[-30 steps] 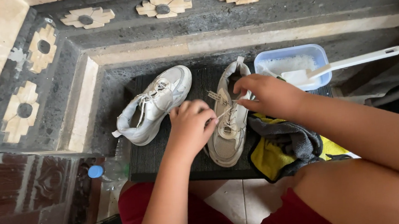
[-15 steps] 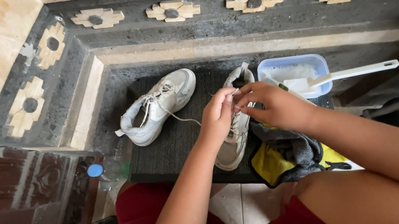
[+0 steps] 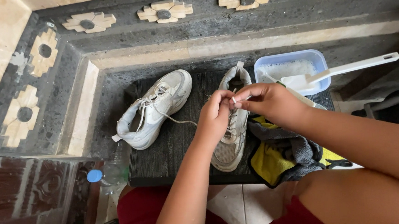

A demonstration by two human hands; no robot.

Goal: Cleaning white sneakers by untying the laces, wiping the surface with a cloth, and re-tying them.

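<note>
Seen from above, seated at a dark stone step with pale flower-shaped inlays. Both hands raised over the right shoe (image 3: 232,137), which lies on a black ribbed mat (image 3: 174,149) with its toe toward the knees. Left hand (image 3: 215,118) closed in a pinching grip on a white lace (image 3: 232,100), fingertips bunched around its end. Right hand (image 3: 269,101) likewise closed, thumb and forefinger nipping the same lace just beside the left fingertips, the two hands touching above the shoe's tongue. Left shoe (image 3: 156,110) on the same mat, tipped on its side, well apart from the hands, its own lace trailing loose across the mat toward the other shoe. Behind the right hand, a pale blue tub (image 3: 317,58) with white powder inside and a white long-handled brush (image 3: 343,70) resting across its rim. Under the right forearm, a grey cloth (image 3: 297,148) bunched on a yellow cloth (image 3: 270,163). Near the left knee, a clear bottle with a blue cap (image 3: 103,175).
</note>
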